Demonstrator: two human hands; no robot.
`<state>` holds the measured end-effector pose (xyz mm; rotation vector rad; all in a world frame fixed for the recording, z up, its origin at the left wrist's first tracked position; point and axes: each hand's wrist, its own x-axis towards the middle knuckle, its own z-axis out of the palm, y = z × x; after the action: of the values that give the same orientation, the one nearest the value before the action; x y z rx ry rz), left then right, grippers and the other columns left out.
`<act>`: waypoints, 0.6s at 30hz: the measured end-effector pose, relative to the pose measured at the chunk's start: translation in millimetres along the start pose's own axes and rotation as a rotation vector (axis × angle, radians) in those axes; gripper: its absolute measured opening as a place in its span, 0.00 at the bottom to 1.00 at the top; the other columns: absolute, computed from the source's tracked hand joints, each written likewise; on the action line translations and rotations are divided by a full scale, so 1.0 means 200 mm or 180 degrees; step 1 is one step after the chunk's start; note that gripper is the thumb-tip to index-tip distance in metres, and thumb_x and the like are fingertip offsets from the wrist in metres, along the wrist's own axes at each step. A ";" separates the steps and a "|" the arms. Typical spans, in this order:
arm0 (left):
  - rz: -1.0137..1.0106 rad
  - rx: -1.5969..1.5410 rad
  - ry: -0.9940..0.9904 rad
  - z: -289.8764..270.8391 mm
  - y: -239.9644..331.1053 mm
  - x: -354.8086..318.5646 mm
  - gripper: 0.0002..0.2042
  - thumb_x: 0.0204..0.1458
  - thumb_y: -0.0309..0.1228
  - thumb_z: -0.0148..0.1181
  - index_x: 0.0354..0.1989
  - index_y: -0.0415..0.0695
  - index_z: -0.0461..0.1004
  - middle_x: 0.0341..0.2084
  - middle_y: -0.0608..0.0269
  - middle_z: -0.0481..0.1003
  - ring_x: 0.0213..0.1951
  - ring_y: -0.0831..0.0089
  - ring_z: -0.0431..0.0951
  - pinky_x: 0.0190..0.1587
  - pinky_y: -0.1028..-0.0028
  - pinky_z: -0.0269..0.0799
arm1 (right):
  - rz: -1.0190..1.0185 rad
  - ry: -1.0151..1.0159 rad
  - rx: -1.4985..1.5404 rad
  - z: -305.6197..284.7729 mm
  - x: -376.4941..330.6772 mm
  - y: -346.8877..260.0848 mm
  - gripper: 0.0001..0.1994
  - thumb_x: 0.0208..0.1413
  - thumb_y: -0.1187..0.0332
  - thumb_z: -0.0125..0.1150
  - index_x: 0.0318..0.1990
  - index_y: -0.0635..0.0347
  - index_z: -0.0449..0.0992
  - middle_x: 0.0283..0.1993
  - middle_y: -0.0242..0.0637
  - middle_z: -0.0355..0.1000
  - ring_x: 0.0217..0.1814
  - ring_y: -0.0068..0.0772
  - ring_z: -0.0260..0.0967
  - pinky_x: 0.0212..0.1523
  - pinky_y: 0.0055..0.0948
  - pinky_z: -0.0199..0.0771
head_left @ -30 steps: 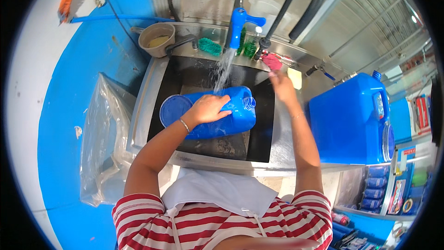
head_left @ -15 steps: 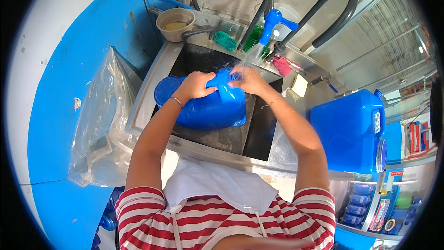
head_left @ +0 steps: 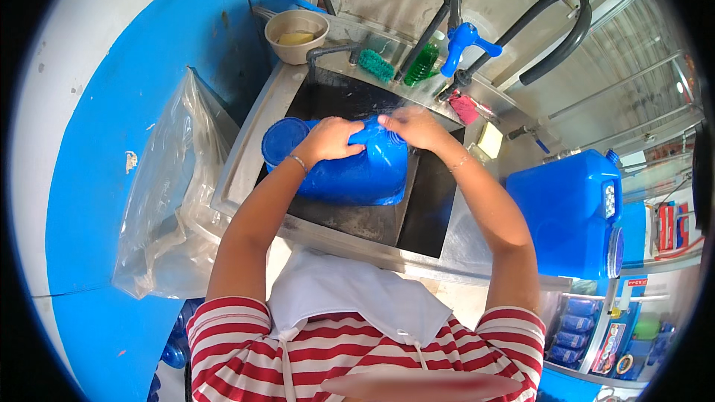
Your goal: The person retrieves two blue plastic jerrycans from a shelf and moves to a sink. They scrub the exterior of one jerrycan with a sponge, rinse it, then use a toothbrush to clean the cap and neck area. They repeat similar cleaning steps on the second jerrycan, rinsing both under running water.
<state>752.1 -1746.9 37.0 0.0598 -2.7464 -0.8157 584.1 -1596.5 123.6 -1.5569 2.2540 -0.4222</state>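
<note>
A wet blue plastic water jug lies on its side in the sink, its wide round cap toward the left. My left hand is closed around the jug's handle. At the jug's right upper end, my right hand grips the small threaded spout, with the thumb on top and the other fingers partly hidden behind. Just beyond that hand stands a blue-handled faucet, and a little spray shows near the knuckles.
A second blue jug stands on the counter at right. Behind the sink are a beige bowl, a green scrub brush, a green bottle, a pink cloth and a yellow sponge. Clear plastic hangs at left.
The water stream seen under the faucet earlier no longer shows plainly. Both hands keep hold of the jug, which has tilted slightly. The whole view has shifted a little.
</note>
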 end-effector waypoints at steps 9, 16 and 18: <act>0.0203 -0.0284 0.0128 -0.01 -0.02 0.01 0.16 0.52 0.42 0.60 0.32 0.38 0.74 0.30 0.49 0.76 0.36 0.48 0.77 0.39 0.57 0.71 | -0.0721 0.0155 -0.0041 0.07 -0.11 0.04 0.16 0.42 0.71 0.73 0.39 0.62 0.75 0.40 0.51 0.75 0.44 0.55 0.74 0.44 0.44 0.73; 0.0206 -0.0484 0.0103 0.00 -0.02 0.00 0.17 0.56 0.41 0.57 0.30 0.37 0.76 0.28 0.49 0.74 0.34 0.49 0.76 0.38 0.58 0.71 | -0.1674 0.0369 0.0250 0.09 -0.24 0.08 0.17 0.35 0.84 0.63 0.37 0.60 0.73 0.46 0.42 0.73 0.52 0.49 0.70 0.52 0.43 0.69; 0.0255 -0.0600 0.0117 0.01 0.00 0.01 0.17 0.56 0.42 0.58 0.29 0.36 0.76 0.27 0.47 0.74 0.34 0.49 0.76 0.38 0.58 0.71 | -0.1435 0.0432 0.0585 0.10 -0.25 0.11 0.18 0.34 0.85 0.60 0.37 0.60 0.73 0.45 0.42 0.73 0.52 0.48 0.70 0.52 0.41 0.70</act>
<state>749.1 -1745.2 36.3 -0.0716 -2.6063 -1.0352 591.0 -1541.9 102.5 -1.9808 1.8752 -0.8538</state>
